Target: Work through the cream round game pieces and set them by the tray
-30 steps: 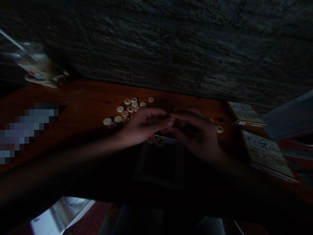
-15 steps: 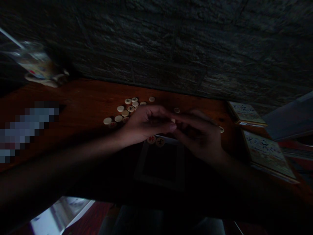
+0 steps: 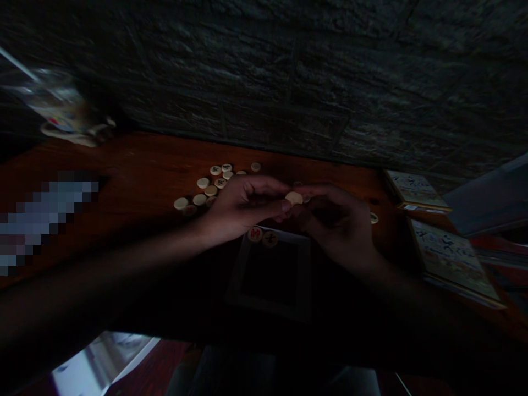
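Note:
My left hand [image 3: 251,204] pinches a pale round Chinese chess piece [image 3: 293,198] between thumb and fingers, its face without visible marks. Right beside it, my right hand [image 3: 340,220] is curled with its fingertips closed on what looks like a second pale piece [image 3: 306,198], dim and partly hidden. Below both hands lies a shallow, open rectangular box [image 3: 304,275], dark inside. At its far left corner sit a piece with a red character [image 3: 255,234] and one with a black character [image 3: 270,238].
Several loose pieces [image 3: 203,183] are scattered on the wooden table [image 3: 144,159] beyond my left hand. One more piece [image 3: 373,218] lies right of my right hand. Two flat printed boxes [image 3: 454,258] rest at the right. A drink cup with a straw [image 3: 61,104] stands far left, near the brick wall [image 3: 264,71].
My fingertips have drawn slightly apart, and the piece in my left hand now shows its flat face. The pieces on the table and in the box stay put.

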{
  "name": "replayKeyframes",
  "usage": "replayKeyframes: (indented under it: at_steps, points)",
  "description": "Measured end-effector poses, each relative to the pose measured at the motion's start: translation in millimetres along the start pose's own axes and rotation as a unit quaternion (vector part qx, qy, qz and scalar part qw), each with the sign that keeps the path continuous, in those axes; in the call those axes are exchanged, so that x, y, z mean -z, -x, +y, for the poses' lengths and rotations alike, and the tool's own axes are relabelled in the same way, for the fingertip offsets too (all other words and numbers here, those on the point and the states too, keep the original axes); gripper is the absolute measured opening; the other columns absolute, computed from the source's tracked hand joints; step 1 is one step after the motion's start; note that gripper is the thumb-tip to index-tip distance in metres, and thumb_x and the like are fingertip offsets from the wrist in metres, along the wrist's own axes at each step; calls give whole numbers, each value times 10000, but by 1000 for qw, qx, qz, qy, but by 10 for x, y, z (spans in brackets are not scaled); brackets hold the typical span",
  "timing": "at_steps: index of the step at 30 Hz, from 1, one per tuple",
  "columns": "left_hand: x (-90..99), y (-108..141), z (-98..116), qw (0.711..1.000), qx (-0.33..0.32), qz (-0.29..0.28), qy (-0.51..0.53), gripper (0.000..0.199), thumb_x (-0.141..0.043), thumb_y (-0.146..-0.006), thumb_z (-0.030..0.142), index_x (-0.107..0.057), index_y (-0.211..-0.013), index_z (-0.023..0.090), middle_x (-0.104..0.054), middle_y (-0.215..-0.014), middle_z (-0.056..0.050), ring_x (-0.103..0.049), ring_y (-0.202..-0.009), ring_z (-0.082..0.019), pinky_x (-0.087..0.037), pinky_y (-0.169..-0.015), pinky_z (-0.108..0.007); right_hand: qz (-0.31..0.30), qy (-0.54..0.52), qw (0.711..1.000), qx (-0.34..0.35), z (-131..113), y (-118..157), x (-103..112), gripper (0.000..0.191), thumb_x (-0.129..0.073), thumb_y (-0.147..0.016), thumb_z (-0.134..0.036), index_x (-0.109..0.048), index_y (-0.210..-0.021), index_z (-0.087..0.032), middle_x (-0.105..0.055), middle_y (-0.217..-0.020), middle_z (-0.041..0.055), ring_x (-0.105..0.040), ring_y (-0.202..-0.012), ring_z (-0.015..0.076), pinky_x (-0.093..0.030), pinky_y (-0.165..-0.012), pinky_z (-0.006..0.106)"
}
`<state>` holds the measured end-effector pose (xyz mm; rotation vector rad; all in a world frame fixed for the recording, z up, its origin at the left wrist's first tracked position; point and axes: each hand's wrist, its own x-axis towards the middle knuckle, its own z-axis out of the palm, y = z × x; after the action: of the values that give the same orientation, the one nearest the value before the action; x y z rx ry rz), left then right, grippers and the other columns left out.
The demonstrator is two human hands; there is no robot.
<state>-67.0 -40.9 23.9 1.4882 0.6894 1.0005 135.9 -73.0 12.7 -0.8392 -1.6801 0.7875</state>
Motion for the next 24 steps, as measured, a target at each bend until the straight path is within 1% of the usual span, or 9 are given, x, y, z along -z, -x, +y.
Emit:
replayKeyframes:
  at_steps: [5, 8, 12, 15, 18, 20, 24]
  points:
    - [6, 1, -48, 999, -35, 1, -24, 257, -878, -812, 239, -783, -1022, 127, -828, -946, -81, -776, -787, -158, -614, -733, -232, 20, -13, 999, -23, -22, -37, -19, 176, -832, -882, -298, -743, -1015, -225, -820, -860, 8, -775, -674, 147, -635, -604, 248]
    - [-3, 8, -56, 998, -48, -3, -33, 236, -865, -823, 215, -780, -1023, 120, -828, -928, -82, -784, -798, -160, -617, -741, -228, 33, -23, 998, -41, -21, -51, -31, 196, -849, -865, -351, -748, -963, -215, -810, -811, 6, -736, -597, 130, -608, -544, 235]
    - [-22, 24, -38, 996, -71, -15, -52, 179, -843, -851, 194, -781, -1006, 131, -831, -948, -70, -791, -827, -156, -615, -743, -213, 45, -42, 995, -83, -25, -54, -32, 194, -856, -851, -373, -783, -911, -203, -788, -747, 4, -702, -569, 120, -575, -500, 215]
    - [-31, 35, -23, 996, -62, -9, -59, 149, -832, -872, 230, -784, -976, 135, -828, -933, -65, -791, -823, -159, -617, -747, -217, 40, -65, 993, -94, -39, -54, -28, 109, -833, -877, -314, -812, -911, -214, -781, -715, -5, -711, -578, 122, -590, -527, 221]
    - [-31, 33, -13, 998, -37, 0, -55, 171, -808, -901, 276, -781, -978, 126, -815, -879, -58, -778, -761, -148, -611, -693, -209, 29, -81, 992, -93, -48, -58, -18, 64, -799, -905, -260, -832, -946, -224, -803, -748, -2, -737, -613, 122, -628, -605, 239]
    - [-31, 25, -6, 999, -20, 6, -41, 187, -795, -912, 285, -774, -983, 114, -809, -859, -61, -775, -738, -151, -616, -676, -217, 23, -87, 992, -89, -46, -58, -8, 103, -802, -897, -234, -838, -993, -238, -812, -768, -6, -752, -640, 123, -641, -642, 246]
    - [-32, 18, -10, 1000, -4, 6, -4, 206, -789, -911, 272, -754, -1031, 109, -819, -893, -76, -795, -776, -180, -645, -712, -257, 26, -102, 990, -90, -35, -54, 2, 207, -858, -833, -206, -840, -1029, -271, -829, -833, -10, -777, -705, 136, -656, -701, 266]
